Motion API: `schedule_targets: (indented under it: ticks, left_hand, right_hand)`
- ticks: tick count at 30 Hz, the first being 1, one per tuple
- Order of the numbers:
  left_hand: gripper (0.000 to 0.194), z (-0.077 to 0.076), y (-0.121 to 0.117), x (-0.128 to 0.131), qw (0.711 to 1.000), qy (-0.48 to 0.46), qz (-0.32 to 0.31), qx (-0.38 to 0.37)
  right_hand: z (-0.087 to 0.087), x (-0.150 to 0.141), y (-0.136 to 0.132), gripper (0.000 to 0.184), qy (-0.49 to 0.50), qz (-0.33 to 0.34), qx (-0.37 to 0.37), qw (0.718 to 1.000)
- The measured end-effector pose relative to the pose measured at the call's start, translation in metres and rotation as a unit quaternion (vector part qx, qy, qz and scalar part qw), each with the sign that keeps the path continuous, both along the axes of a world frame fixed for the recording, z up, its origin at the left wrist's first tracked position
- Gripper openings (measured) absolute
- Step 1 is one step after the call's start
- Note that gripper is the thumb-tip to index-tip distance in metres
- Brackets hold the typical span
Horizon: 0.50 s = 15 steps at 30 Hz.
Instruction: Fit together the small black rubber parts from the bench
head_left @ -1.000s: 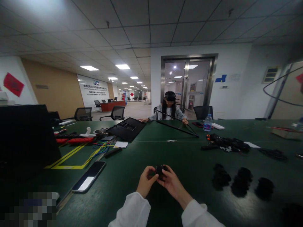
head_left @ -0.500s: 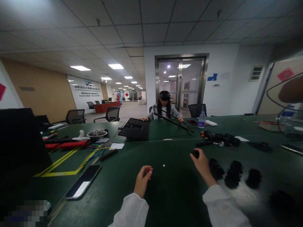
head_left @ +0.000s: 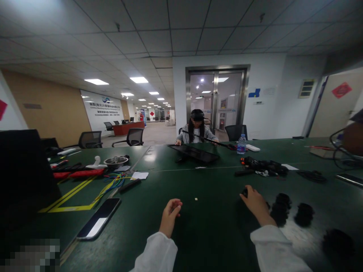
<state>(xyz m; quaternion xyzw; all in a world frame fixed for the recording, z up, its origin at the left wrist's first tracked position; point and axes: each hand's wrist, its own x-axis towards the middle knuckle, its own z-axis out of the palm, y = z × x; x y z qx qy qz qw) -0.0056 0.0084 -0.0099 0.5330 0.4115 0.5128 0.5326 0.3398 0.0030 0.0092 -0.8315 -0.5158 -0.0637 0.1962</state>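
Observation:
My right hand (head_left: 257, 206) is closed on a small round black part (head_left: 245, 192), low over the green table (head_left: 210, 230). Most of that part is hidden by my fingers, so its exact kind does not show. Beside this hand stand several similar black parts, with one stack (head_left: 280, 209) to its right and another piece (head_left: 304, 214) farther right. My left hand (head_left: 170, 216) rests near the middle of the table, fingers loosely bent and thumb slightly apart, with nothing visible in it. A tiny pale square (head_left: 196, 199) lies to its right.
Across the table a person (head_left: 197, 130) handles a dark flat panel (head_left: 198, 153). A phone (head_left: 99, 219), coloured wires (head_left: 113, 185) and a metal bowl (head_left: 116, 161) lie left. A water bottle (head_left: 241, 144) and a tangled black bundle (head_left: 263, 167) are at right.
My hands have parted; the right one carried the black part rightward and down beside the others. The left stayed near the middle. The person opposite has pulled the dark panel over in front of them.

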Motion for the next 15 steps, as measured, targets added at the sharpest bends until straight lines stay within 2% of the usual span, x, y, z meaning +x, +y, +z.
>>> schedule_targets:
  ticks: [5,9,11,15]
  left_hand:
    - [0.028,0.000,0.000,-0.001,1.000,0.000,0.005,0.001]
    - [0.029,0.000,0.001,0.000,1.000,-0.014,0.015,-0.005]
    - [0.029,0.001,0.001,0.000,1.000,-0.016,0.020,-0.008]
    - [0.029,-0.001,0.002,0.000,1.000,-0.012,0.020,-0.008]
  right_hand:
    - [0.005,-0.003,-0.001,0.042,-0.038,-0.011,0.021,0.999]
    - [0.019,0.001,-0.008,0.032,-0.070,-0.068,0.058,0.994]
    - [0.023,0.009,-0.011,0.030,-0.090,-0.091,0.035,0.991]
    - [0.016,0.031,-0.012,0.020,-0.063,-0.098,-0.080,0.990]
